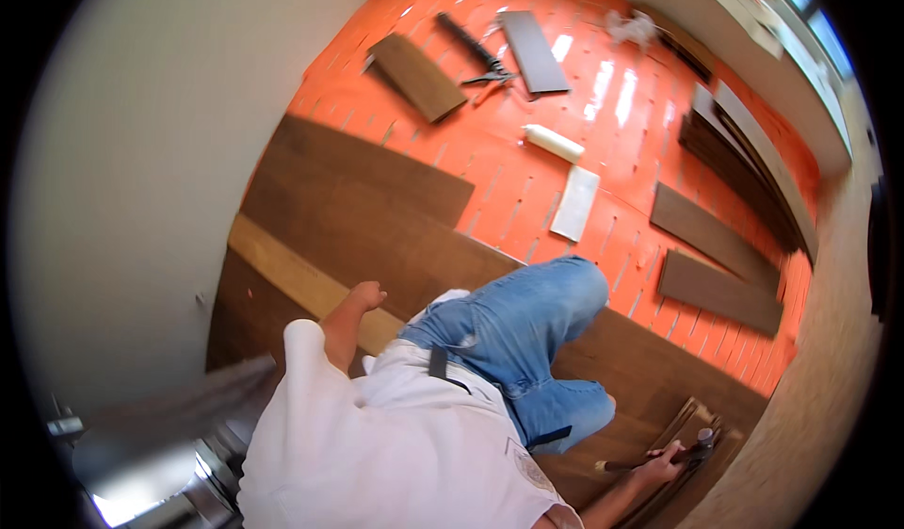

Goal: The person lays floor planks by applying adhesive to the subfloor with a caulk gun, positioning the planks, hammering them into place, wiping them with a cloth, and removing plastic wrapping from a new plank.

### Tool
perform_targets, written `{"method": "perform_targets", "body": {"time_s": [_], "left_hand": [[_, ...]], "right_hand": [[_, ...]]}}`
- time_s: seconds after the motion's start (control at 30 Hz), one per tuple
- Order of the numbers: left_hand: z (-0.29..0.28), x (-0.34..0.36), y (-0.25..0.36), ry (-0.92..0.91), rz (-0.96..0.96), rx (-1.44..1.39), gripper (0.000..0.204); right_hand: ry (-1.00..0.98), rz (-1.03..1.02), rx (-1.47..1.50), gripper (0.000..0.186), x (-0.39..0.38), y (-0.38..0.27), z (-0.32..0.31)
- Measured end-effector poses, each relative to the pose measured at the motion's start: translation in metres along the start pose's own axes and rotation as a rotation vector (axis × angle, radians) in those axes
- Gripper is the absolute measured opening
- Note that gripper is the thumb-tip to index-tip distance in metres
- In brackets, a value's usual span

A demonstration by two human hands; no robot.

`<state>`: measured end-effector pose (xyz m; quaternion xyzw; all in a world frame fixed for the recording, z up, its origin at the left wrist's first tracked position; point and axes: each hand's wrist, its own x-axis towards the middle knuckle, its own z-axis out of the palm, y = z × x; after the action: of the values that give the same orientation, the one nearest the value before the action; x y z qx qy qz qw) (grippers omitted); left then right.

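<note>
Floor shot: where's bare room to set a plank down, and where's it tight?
Open orange underlay between the laid dark boards and the white tube, and again around the pale block. Crowded: the far end with loose planks and pliers, the plank stack on the right.

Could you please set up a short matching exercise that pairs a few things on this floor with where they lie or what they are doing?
Things:
1. left hand
2. right hand
3. white tube
4. loose plank

Places or states:
A. lying on the orange underlay, mid-floor
B. grips a hammer
C. pressed on the laid brown boards
D. lying on the underlay at the far end, near the wall

Pairs: 1-C, 2-B, 3-A, 4-D
</note>
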<state>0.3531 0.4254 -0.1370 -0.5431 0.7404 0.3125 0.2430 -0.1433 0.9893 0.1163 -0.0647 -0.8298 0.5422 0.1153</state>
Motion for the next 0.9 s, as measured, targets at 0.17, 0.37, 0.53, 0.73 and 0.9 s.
{"method": "perform_targets", "body": {"time_s": [0.17,0.37,0.53,0.73,0.9], "left_hand": [[0.052,-0.075,-0.042,0.020,0.030,-0.036,0.038],[0.103,-0.086,-0.031,0.117,-0.037,0.023,0.031],[0.084,-0.075,-0.026,0.103,-0.043,-0.353,0.033],[0.011,-0.074,-0.063,0.305,-0.120,-0.450,0.030],[-0.043,-0.012,-0.165,0.597,-0.181,-0.484,0.028]], "right_hand": [[-0.261,-0.175,0.001,0.018,0.085,-0.063,0.080],[-0.532,-0.490,-0.135,0.026,0.159,-0.159,0.167],[-0.700,-0.740,0.004,0.019,0.178,-0.298,0.302],[-0.924,-0.771,-0.119,0.015,0.083,-0.340,0.518],[-1.302,-0.543,-0.305,0.011,-0.139,-0.287,0.661]]}}
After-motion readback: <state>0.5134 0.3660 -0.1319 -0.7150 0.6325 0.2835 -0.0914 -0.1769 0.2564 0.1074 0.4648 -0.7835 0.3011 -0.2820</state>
